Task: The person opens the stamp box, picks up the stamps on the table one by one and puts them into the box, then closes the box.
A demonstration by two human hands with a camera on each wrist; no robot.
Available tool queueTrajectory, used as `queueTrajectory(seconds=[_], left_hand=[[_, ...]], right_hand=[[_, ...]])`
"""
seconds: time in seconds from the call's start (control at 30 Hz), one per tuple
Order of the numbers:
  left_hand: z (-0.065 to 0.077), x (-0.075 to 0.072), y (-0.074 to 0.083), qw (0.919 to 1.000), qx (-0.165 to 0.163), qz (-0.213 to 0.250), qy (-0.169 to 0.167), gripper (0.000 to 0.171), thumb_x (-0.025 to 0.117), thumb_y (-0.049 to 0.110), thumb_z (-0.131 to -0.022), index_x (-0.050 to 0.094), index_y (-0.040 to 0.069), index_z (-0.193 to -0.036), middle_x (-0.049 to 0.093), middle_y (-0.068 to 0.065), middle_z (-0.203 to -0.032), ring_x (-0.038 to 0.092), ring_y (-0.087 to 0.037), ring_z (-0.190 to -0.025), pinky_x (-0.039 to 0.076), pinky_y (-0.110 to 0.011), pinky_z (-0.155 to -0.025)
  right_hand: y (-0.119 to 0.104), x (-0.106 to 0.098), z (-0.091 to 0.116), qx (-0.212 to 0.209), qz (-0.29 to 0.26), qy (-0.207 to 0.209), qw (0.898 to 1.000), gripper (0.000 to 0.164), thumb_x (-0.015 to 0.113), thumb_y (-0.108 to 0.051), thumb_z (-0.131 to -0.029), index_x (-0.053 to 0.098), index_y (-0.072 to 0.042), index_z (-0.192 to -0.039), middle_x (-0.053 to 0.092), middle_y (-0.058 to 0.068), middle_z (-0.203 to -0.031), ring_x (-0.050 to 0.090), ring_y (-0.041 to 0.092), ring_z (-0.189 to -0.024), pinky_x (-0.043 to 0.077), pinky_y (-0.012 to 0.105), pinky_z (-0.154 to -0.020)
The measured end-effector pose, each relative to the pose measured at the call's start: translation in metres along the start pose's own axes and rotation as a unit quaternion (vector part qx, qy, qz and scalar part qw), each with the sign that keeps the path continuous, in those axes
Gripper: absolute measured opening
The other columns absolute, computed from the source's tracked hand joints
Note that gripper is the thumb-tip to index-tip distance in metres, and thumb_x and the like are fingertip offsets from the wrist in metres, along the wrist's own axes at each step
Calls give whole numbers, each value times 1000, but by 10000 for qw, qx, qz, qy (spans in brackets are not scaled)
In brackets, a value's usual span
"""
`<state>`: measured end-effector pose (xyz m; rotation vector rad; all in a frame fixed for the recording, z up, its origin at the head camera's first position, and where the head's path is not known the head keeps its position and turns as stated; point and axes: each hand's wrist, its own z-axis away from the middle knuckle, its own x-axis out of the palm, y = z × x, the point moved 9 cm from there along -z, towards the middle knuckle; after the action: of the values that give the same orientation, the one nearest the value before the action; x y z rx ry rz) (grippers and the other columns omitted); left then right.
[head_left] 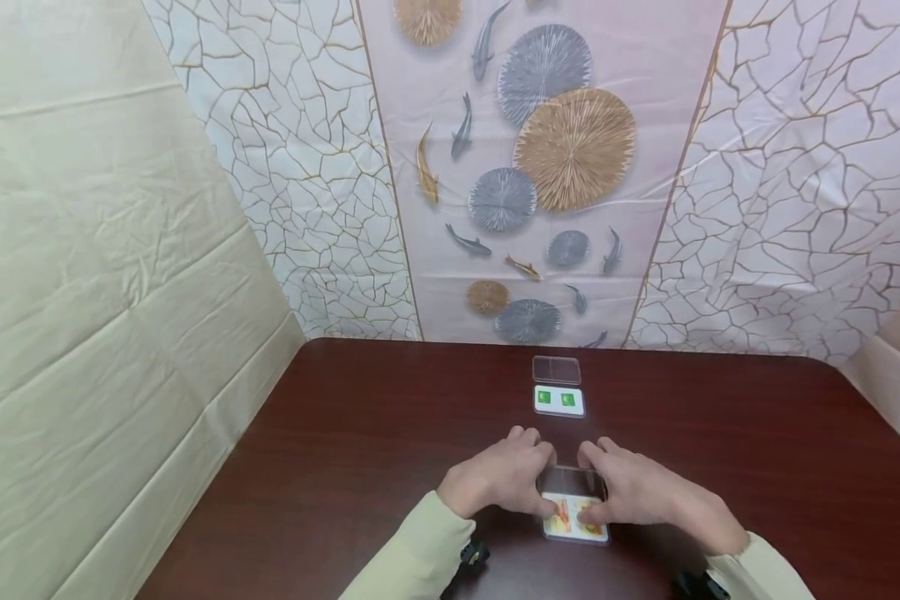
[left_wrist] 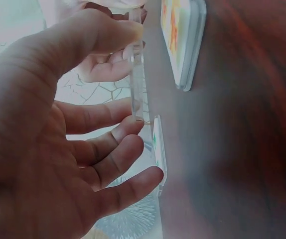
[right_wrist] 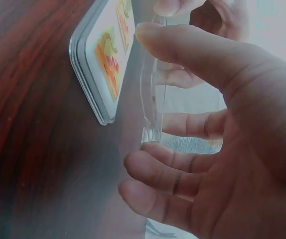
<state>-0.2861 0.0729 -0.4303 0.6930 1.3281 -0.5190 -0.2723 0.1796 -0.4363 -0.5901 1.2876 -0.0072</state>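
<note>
Between them, my left hand (head_left: 504, 473) and right hand (head_left: 633, 486) hold a clear plastic lid (head_left: 572, 480) by its two short ends. Each thumb is on the near side, with fingers curled at the far side. In the left wrist view the lid (left_wrist: 137, 84) appears edge-on, apart from the table. The right wrist view likewise shows the lid (right_wrist: 150, 94) pinched at its end. Just beneath and nearer lies a flat white case (head_left: 573, 502) with clear edges and two orange-yellow pictures, partly covered by the thumbs in the head view.
Farther back on the dark red-brown table (head_left: 390, 433) lies a second white case (head_left: 559, 410) with two green pictures. Another clear lid (head_left: 557, 369) lies right behind it. A patterned cloth (head_left: 495, 258) hangs at the table's back edge, and a plain cream cloth (head_left: 120, 333) at the left.
</note>
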Motion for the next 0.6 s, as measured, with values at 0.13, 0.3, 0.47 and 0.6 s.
queueTrajectory(seconds=[0.13,0.3,0.47,0.6], left_hand=[[4,2,3,9999,107,-32,126,46,79,46,-73,62,19,-106,47,7,-90,39,-9,-82,37,-17,-65],[8,3,6,9993,179,-177,283,45,79,47,-71,60,20,-100,46,8,-87,38,-8,-79,35,-17,-62],[12,3,11,9990,208,-257,304,45,80,49,-70,60,20,-99,45,8,-85,37,-8,-78,33,-16,-60],[13,3,13,9990,224,-273,275,46,80,51,-71,60,20,-99,45,9,-85,37,-7,-77,32,-16,-60]], right_hand=[[-4,1,4,-100,12,-8,9999,58,85,-47,-66,53,-17,-105,48,2,-92,47,13,-64,39,27,-53],[-8,2,9,-281,14,11,9996,57,84,-48,-68,52,-18,-104,47,1,-91,46,11,-63,38,25,-52],[-8,4,12,-295,33,13,9996,58,85,-49,-67,52,-19,-104,47,0,-90,46,11,-64,38,25,-53],[-7,5,13,-260,50,-3,9997,58,85,-48,-66,52,-19,-104,47,0,-90,47,11,-64,38,25,-53]])
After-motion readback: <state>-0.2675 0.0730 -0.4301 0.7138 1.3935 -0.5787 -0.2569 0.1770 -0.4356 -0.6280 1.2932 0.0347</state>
